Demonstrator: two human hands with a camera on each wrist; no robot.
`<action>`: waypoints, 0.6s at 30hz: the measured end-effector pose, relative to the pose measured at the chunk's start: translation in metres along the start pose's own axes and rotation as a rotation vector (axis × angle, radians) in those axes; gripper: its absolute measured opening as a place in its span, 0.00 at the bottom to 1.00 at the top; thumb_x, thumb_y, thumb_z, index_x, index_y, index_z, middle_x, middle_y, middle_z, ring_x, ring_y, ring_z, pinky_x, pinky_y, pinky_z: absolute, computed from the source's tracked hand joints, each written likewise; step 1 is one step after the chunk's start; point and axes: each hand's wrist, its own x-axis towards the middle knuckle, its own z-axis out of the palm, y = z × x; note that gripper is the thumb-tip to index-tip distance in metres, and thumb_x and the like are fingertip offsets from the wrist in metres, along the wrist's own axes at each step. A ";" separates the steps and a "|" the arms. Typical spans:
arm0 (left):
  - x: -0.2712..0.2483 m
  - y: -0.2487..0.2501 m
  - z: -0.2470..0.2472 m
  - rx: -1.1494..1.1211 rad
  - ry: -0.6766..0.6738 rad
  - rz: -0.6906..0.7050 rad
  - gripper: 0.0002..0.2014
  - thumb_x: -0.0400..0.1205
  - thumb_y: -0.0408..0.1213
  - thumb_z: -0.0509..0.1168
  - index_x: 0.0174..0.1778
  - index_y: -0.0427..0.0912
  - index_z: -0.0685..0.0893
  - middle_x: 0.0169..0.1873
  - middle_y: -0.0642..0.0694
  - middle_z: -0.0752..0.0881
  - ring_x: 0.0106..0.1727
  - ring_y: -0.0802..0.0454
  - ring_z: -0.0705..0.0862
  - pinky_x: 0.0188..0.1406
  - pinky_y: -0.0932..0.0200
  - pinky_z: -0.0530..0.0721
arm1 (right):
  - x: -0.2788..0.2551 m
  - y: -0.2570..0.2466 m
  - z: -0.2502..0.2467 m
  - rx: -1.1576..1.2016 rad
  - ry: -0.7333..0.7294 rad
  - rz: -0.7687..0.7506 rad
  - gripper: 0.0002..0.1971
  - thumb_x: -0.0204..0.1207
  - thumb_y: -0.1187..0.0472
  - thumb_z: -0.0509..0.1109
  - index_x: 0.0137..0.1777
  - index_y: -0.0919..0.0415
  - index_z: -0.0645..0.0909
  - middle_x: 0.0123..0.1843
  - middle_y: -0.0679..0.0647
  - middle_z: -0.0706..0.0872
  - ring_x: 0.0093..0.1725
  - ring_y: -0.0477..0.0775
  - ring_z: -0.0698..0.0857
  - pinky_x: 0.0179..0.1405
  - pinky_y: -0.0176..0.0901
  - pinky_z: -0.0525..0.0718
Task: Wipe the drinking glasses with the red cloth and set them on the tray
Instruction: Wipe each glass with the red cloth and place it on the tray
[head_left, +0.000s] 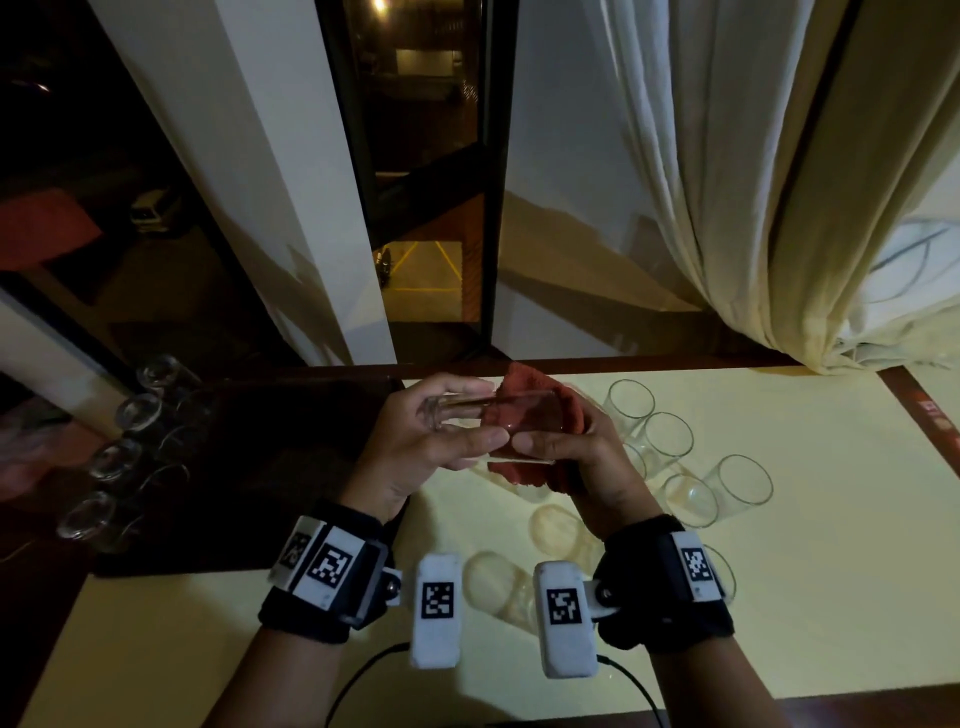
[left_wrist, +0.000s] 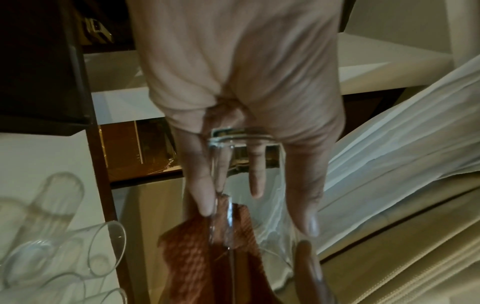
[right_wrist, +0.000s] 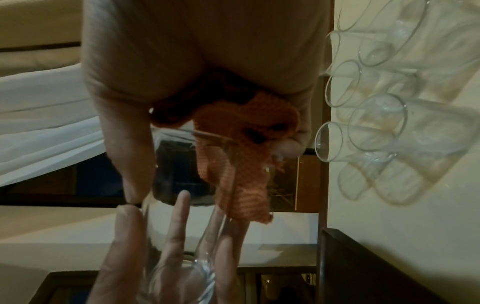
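The person holds 1 drinking glass (head_left: 483, 426) on its side above the pale table (head_left: 779, 597), just right of the dark tray (head_left: 249, 467). The left hand (head_left: 431, 441) grips the base end, thumb and fingers wrapped round the glass. The right hand (head_left: 571, 457) grips the red cloth (head_left: 524, 395) bunched against the rim end, part of it pushed into the mouth.

Progress, as judged: 4 glasses (head_left: 111, 457) stand in a row along the tray's far left edge, apparently mouth down, and are taken as finished. The glass in hand is mid-wipe. A group of unwiped glasses (head_left: 670, 441) stands on the table to the right, at least 7 by count in the head view, so roughly 1 third of the work appears done.

Limits of view:
- The tray is very dark; its surface and near edge are hard to trace.
- Several table glasses sit behind the wrists and wrist cameras, so the count is not firm.
- Both wrist views are blurred. How deep the cloth reaches inside the glass cannot be told.
- Whether the tray glasses are truly clean cannot be confirmed.
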 end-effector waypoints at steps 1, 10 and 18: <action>-0.001 -0.001 0.001 -0.004 0.017 0.009 0.23 0.62 0.36 0.80 0.55 0.47 0.88 0.49 0.52 0.94 0.54 0.57 0.91 0.34 0.58 0.89 | 0.000 0.001 0.000 -0.015 0.032 0.008 0.32 0.58 0.70 0.81 0.66 0.69 0.82 0.54 0.71 0.90 0.44 0.70 0.91 0.35 0.51 0.89; -0.002 0.004 -0.005 -0.165 0.145 0.034 0.28 0.62 0.39 0.81 0.61 0.46 0.86 0.53 0.42 0.93 0.56 0.43 0.92 0.34 0.62 0.87 | -0.002 -0.001 -0.001 -0.003 0.243 -0.081 0.23 0.77 0.49 0.73 0.65 0.64 0.84 0.54 0.67 0.92 0.50 0.69 0.90 0.39 0.54 0.82; -0.005 0.006 0.002 -0.202 0.215 0.055 0.29 0.64 0.36 0.84 0.61 0.45 0.86 0.52 0.43 0.93 0.51 0.43 0.93 0.33 0.63 0.87 | 0.002 -0.010 0.023 0.095 0.181 -0.222 0.19 0.86 0.54 0.58 0.65 0.64 0.84 0.48 0.55 0.91 0.43 0.48 0.87 0.35 0.36 0.78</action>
